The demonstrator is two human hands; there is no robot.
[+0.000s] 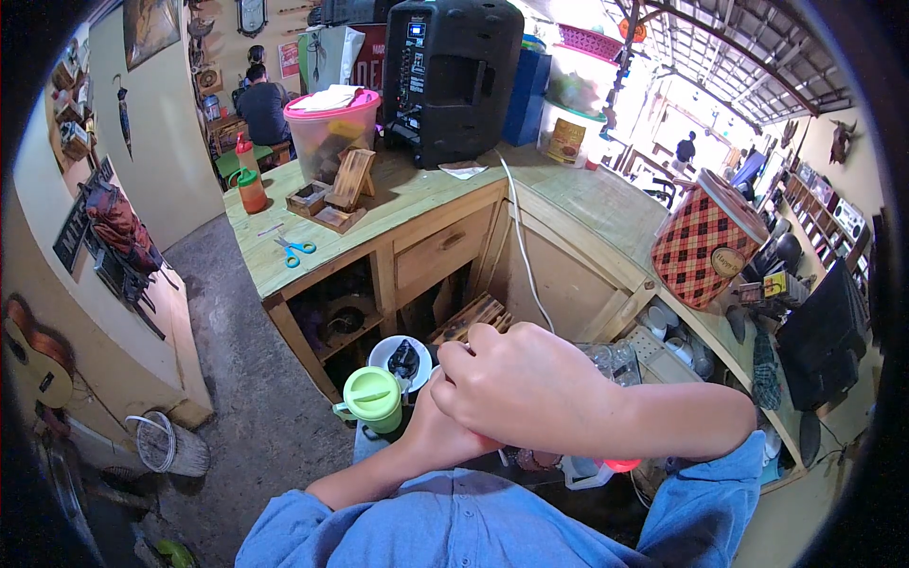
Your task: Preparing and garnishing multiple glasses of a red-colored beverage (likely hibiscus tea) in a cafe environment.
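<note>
Evidently our right hand (516,374) curls over our left hand (443,414); whether either grips anything, and how much remains undone, we cannot tell. Near left, our green mug (372,398) stands lidded beside the white bowl (379,354).

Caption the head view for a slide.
Right hand crossed over the left hand, near a green lidded mug and a white bowl.
</note>
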